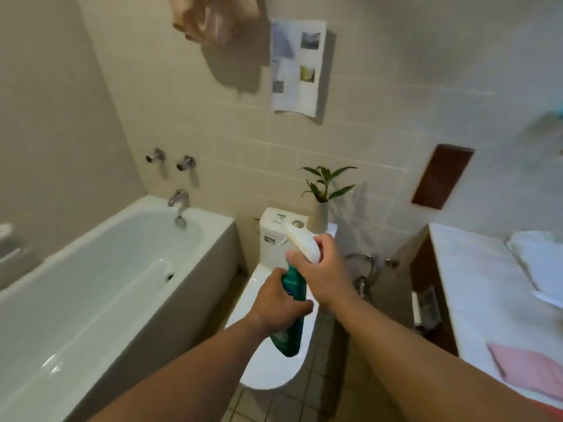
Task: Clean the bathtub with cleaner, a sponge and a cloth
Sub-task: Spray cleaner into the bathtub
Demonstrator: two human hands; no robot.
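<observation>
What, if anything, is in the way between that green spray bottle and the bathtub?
Nothing visible. The left hand and right hand hold the spray bottle over the toilet lid; the bathtub lies to its left, only open air between.

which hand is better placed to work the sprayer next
Right, probably: the right hand grips the spray head, while the left hand holds the bottle lower down. The tub lies to the left.

Home bathroom: white bathtub (pixel 91 287), toilet (pixel 274 360), tiled wall (pixel 380 141), marble vanity counter (pixel 475 287).
</observation>
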